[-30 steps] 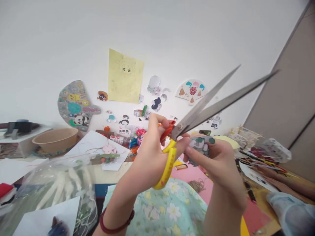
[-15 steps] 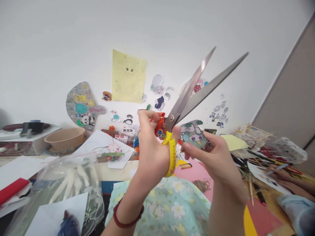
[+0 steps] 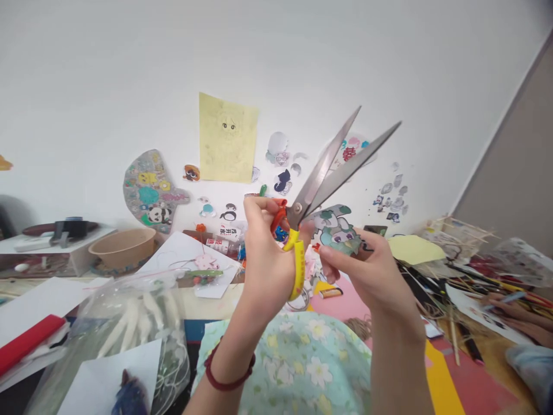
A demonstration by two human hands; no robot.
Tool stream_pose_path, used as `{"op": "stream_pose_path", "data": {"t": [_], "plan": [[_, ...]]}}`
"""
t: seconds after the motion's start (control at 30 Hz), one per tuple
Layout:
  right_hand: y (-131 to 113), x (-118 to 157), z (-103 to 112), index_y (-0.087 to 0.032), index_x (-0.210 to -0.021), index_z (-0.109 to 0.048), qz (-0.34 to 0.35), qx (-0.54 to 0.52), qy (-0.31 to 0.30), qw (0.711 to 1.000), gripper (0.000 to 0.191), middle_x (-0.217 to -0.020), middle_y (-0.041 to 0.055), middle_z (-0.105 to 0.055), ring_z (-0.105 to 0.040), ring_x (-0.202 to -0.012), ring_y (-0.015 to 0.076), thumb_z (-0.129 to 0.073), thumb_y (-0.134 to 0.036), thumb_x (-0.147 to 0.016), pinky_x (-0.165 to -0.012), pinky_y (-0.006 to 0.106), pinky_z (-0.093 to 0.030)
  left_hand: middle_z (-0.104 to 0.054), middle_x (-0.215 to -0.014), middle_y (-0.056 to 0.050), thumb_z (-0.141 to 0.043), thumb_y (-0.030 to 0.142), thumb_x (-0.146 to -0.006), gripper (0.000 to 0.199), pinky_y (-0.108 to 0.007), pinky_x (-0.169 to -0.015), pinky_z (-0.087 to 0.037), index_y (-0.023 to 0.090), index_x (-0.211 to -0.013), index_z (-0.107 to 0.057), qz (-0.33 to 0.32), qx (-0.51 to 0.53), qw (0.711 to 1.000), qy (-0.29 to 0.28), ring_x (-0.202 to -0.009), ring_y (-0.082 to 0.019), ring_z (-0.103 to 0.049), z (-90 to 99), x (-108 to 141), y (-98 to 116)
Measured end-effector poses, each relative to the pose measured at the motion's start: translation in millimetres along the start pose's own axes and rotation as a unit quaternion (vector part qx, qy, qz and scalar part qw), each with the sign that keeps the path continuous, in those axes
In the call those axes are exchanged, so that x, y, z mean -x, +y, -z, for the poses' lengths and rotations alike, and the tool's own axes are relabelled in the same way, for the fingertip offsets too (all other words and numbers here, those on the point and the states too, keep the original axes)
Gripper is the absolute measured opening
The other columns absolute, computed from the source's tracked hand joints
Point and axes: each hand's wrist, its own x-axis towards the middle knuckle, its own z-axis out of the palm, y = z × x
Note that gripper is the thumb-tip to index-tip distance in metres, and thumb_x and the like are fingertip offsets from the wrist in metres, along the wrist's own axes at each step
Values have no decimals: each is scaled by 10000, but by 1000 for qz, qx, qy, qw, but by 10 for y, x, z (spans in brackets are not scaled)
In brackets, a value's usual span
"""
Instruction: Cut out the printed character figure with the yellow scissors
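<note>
My left hand (image 3: 268, 259) is closed round the handles of large scissors (image 3: 319, 178), one loop red-orange and the other yellow. Their long metal blades stand apart and point up to the right. My right hand (image 3: 363, 265) pinches a paper cutout (image 3: 339, 230) of a grey-green cartoon figure between thumb and fingers. The cutout sits just below and to the right of the blades, which do not appear to touch it. A dark red band circles my left wrist.
Below lies floral cloth (image 3: 302, 363). A clear plastic bag (image 3: 133, 328) and a tan bowl (image 3: 125, 248) are at left. Yellow paper (image 3: 228, 150) and stickers hang on the wall. At far right another person's hand (image 3: 510, 305) holds a pen over paper.
The scissors have turned and their blade tips have dropped down and to the left. Both hands keep their holds. The view has shifted slightly.
</note>
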Motion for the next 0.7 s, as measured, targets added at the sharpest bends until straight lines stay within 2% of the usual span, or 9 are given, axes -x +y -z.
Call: {"op": "stream_pose_path", "data": {"t": [0.17,0.37,0.57,0.7], "plan": [[-6,23,5,-173,-664,-662,1,-3,2,1000,239,-534,-18,-631,-591,-472,124,-847,-279,-771,-444,226,-510,-516,-899,17,-719,261,-880,400,-319,-735,-433,267,-1004,-338,-11,-22,1000,15,-788,-138,-510,10,23,3],[-10,32,-33,-167,-695,-679,-4,-27,-13,1000,222,-562,-10,-662,-601,-475,123,-863,-277,-754,-444,223,-517,-527,-1045,-24,-712,246,-875,408,-308,-733,-454,267,-1002,-324,-12,-15,999,31,-851,-138,-537,37,25,23],[-39,41,-76,-157,-787,-688,-19,-12,-15,1000,227,-643,15,-697,-625,-521,132,-837,-328,-789,-480,238,-539,-517,-958,0,-695,208,-882,392,-289,-712,-432,270,-1005,-328,-10,-4,999,35,-802,-131,-509,28,62,100],[-89,1,-116,-190,-986,-695,-20,-39,13,999,274,-685,-9,-706,-609,-531,120,-835,-325,-794,-485,235,-532,-571,-871,26,-699,180,-870,384,-267,-725,-443,260,-981,-340,-13,13,995,97,-750,-110,-533,37,19,184]]}}
